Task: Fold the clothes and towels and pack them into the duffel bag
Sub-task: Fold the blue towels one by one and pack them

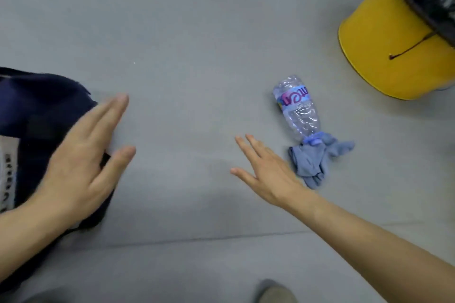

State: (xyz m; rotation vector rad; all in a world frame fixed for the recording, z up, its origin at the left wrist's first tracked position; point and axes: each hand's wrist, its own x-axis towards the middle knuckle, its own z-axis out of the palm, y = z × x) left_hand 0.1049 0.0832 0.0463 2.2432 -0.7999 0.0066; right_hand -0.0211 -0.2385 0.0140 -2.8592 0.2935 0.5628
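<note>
Head view: left hand [81,155] lay flat on navy garment [37,110], frame left; right hand [266,170] was open, empty; likely folding step; next move needed an edge grip

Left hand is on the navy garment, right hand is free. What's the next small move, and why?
Probably slide the navy garment right, onto the grey surface between the hands. The left hand lies flat on it, it sits bunched at the frame's left edge, and the right hand is open, free to help spread it.
</note>
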